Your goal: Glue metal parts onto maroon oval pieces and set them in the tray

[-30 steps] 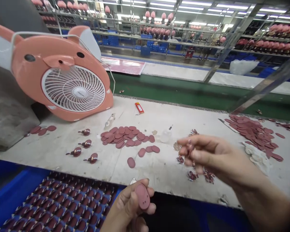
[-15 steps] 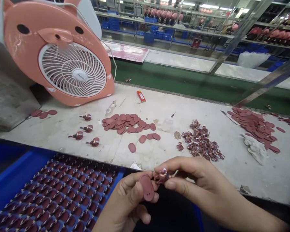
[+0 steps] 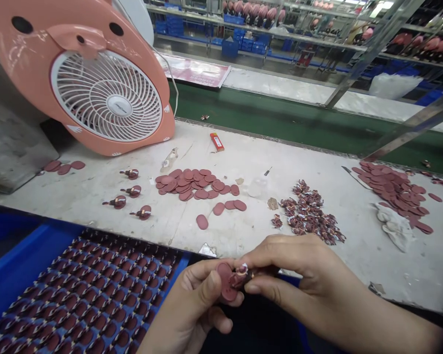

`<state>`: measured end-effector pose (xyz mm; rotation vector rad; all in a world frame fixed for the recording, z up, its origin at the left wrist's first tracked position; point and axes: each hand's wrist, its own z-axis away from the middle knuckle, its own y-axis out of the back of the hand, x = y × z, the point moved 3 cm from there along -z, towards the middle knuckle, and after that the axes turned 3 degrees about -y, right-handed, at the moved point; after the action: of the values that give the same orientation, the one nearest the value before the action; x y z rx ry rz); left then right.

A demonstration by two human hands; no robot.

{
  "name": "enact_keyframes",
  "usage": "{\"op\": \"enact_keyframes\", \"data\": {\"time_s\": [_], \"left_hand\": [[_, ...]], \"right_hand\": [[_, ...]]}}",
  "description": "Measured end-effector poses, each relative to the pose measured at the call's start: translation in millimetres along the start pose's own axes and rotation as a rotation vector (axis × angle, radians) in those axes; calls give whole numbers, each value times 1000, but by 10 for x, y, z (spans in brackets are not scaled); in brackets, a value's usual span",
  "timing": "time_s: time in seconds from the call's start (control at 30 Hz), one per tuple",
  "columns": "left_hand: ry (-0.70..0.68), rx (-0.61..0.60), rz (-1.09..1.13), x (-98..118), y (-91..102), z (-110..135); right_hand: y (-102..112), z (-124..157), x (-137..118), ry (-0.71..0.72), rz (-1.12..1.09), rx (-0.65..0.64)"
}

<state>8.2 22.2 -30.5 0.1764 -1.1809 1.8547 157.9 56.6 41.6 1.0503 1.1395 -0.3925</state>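
Between thumb and fingers, my left hand [image 3: 199,295] pinches a flat dark-red oval disc [image 3: 226,281] with small holes near its lower end. My right hand [image 3: 291,275] grips a small brown-red figure piece [image 3: 240,276] with a light band, pressed against the face of the disc. Fingers partly hide where the two meet. On the bench beyond lie a heap of loose oval discs [image 3: 188,183] and, to the right, a pile of small brown-red figure pieces [image 3: 312,216]. Several joined pieces [image 3: 143,212], each a disc with a dark stem, rest at the left.
An orange animal-shaped fan [image 3: 107,78] stands at the back left. Below the bench edge, a blue crate [image 3: 22,260] holds rows of joined pieces. More discs [image 3: 395,189] are heaped at the right by a crumpled white cloth [image 3: 395,226]. A red box [image 3: 217,141] lies mid-bench.
My right hand has moved left, bringing the figure piece from beside the disc onto its face. The disc has turned slightly in my left hand. The camera view has shifted a little.
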Motion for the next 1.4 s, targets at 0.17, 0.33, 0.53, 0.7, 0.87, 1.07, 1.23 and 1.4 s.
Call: {"op": "enact_keyframes", "data": {"time_s": [0.17, 0.33, 0.53, 0.7, 0.87, 1.07, 1.23, 1.4], "left_hand": [[-1, 4, -8, 14, -5, -9], [20, 2, -14, 4, -7, -30], [41, 26, -8, -9, -14, -46], [48, 44, -24, 17, -35, -29], [51, 42, -27, 36, -45, -26], [48, 33, -22, 28, -40, -37], [35, 27, -12, 4, -44, -37], [53, 52, -2, -10, -40, -10]], "right_hand": [[-2, -24, -3, 9, 1, -29], [29, -43, -8, 4, 77, -49], [24, -53, -5, 5, 156, -82], [28, -82, -5, -11, 119, -97], [38, -106, -22, 2, 61, -124], [39, -123, -46, 26, 99, -137], [27, -92, -55, 46, 173, -141], [8, -42, -97, 81, 251, -107]]}}
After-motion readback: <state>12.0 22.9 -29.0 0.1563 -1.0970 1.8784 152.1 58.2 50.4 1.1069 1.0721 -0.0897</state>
